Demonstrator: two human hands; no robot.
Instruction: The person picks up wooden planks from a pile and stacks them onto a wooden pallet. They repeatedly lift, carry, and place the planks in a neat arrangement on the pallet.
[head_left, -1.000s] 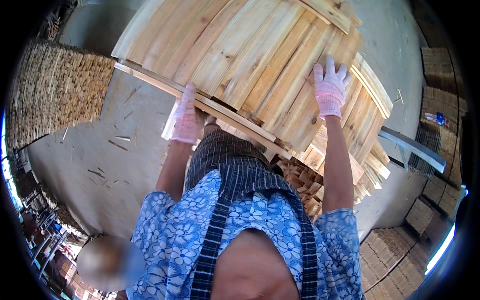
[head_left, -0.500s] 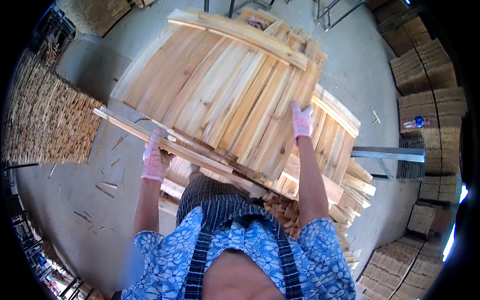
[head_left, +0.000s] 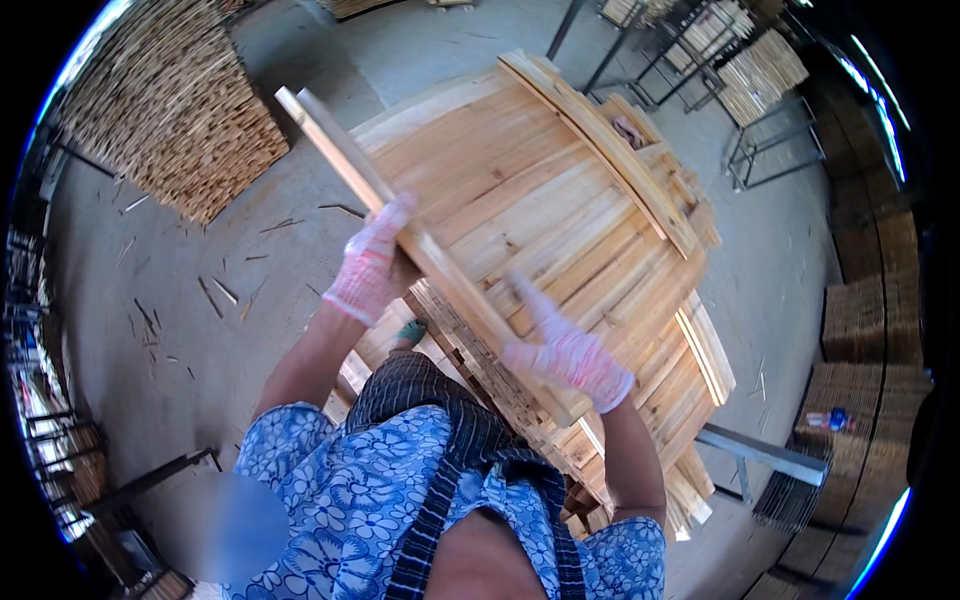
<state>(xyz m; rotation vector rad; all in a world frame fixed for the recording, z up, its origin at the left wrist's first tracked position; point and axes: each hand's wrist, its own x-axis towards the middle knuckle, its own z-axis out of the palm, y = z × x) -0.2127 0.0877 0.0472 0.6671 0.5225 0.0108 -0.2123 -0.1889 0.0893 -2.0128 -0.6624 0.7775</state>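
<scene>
My gloved left hand (head_left: 372, 262) is closed around a long pale wooden strip (head_left: 462, 288), which seems to be two thin pieces side by side. The strip runs slantwise along the near edge of a panel of wooden boards (head_left: 520, 205). My gloved right hand (head_left: 572, 358), slightly blurred, is over the strip's near right part with its fingers stretched apart. Whether its palm touches the strip I cannot tell. Another strip (head_left: 610, 150) lies along the panel's far edge. Under the panel is a pile of more boards, partly hidden.
A metal bar (head_left: 765, 455) sticks out right of the pile. A tall stack of wood (head_left: 180, 120) stands at the far left, with wood scraps (head_left: 220, 292) on the floor nearby. Metal frames (head_left: 775, 145) stand at the far right; bundled stacks (head_left: 850, 390) line the right side.
My left hand has lifted and moved the strip rightward onto the panel's near edge. My right hand has left the panel's right side and come to the strip. The view has turned.
</scene>
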